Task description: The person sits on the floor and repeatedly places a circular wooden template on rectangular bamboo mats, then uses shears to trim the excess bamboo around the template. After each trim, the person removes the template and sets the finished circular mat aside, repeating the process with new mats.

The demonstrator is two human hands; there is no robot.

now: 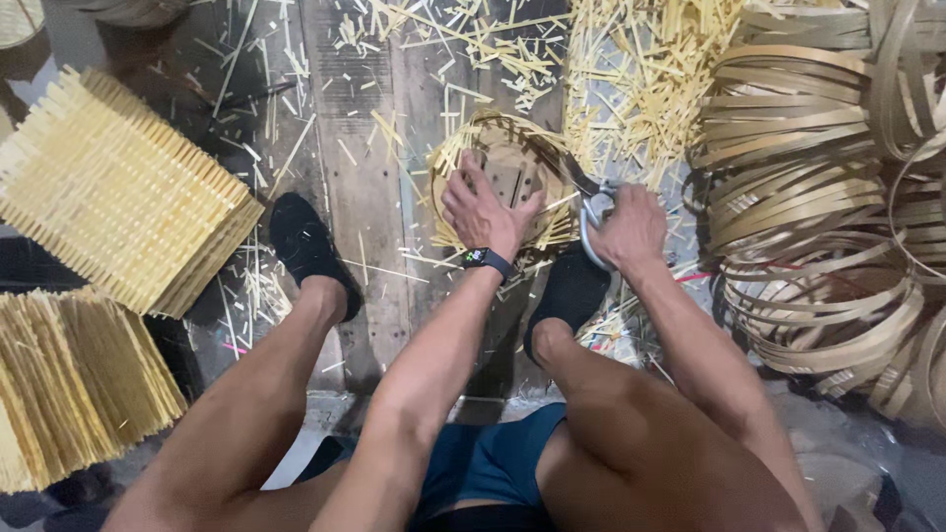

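A small round woven bamboo basket [473, 148] with ragged strip ends lies on the wooden floor between my feet. My left hand [483, 212], with a dark watch on the wrist, presses down on the basket's near side. My right hand [631, 229] grips the metal handles of a pair of scissors [591, 197]. Their blades point up and left, at the basket's right rim. I sit with bare legs and black shoes [307, 246] planted on the boards.
Stacks of finished yellow bamboo lattice pieces [118, 187] lie at the left. A big pile of coiled flat bamboo hoops [818, 197] fills the right. Cut bamboo slivers [631, 89] litter the plank floor ahead.
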